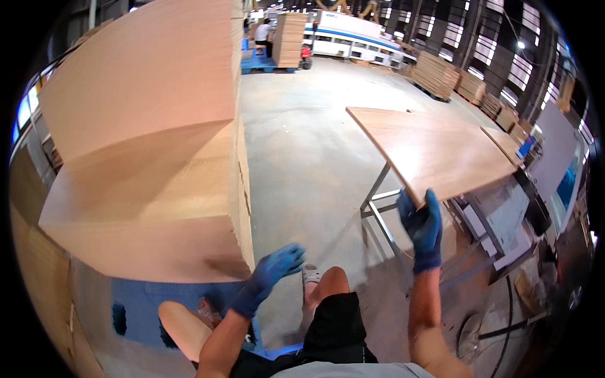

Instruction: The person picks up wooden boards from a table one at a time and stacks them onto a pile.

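Observation:
A light wood-grain panel (435,151) lies over a metal-legged stand (376,189) to my right. My right hand (422,230), in a blue glove, grips the panel's near corner, with the thumb and fingers on either side of the edge. In a matching glove, my left hand (274,271) hovers in front of me with its fingers stretched out and nothing in it. Close to that hand is the corner of a large stack of wood boards (138,183), its nearer part lower than the tall part behind.
The near stack sits on a blue pallet (157,302). Grey concrete floor (296,138) runs between stack and stand. At the right is machinery with a grey panel (498,214). Farther off are board stacks (435,74), a white machine (353,38) and a person (263,33).

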Action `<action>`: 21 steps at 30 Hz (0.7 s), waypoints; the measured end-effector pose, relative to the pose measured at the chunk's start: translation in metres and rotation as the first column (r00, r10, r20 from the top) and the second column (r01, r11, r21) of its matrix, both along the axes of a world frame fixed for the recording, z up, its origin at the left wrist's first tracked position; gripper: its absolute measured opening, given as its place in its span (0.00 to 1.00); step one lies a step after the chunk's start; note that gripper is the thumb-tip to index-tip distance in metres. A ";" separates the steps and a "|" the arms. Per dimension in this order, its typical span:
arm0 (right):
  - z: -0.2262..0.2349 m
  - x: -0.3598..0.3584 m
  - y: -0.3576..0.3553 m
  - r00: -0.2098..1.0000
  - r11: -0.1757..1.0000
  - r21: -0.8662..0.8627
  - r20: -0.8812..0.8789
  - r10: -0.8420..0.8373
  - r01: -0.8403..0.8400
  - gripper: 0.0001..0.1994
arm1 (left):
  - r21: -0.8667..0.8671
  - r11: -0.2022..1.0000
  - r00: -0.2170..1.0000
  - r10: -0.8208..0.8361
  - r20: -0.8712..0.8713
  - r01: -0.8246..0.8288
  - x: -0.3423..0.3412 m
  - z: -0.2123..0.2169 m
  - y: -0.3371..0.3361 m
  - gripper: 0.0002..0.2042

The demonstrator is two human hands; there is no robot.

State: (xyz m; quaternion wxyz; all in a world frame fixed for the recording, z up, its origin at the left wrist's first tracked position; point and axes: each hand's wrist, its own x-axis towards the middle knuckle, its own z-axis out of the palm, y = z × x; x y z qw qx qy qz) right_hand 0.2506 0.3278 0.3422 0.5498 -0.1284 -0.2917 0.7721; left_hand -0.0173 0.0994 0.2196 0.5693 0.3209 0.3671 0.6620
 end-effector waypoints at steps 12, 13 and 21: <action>-0.089 0.150 -0.010 0.827 0.802 0.582 0.381 -0.414 0.133 0.26 | 0.591 0.543 -0.178 0.629 -0.757 -0.596 0.019 0.114 -0.063 0.21; -0.087 0.157 -0.003 0.601 0.663 0.738 0.475 -0.642 0.126 0.26 | 0.562 0.455 0.039 0.799 -0.599 -0.691 0.003 0.110 -0.083 0.22; -0.019 0.156 -0.029 0.773 0.770 0.288 0.133 -0.621 0.569 0.26 | 0.709 0.142 -0.608 0.417 -0.676 -0.691 -0.130 0.057 -0.245 0.18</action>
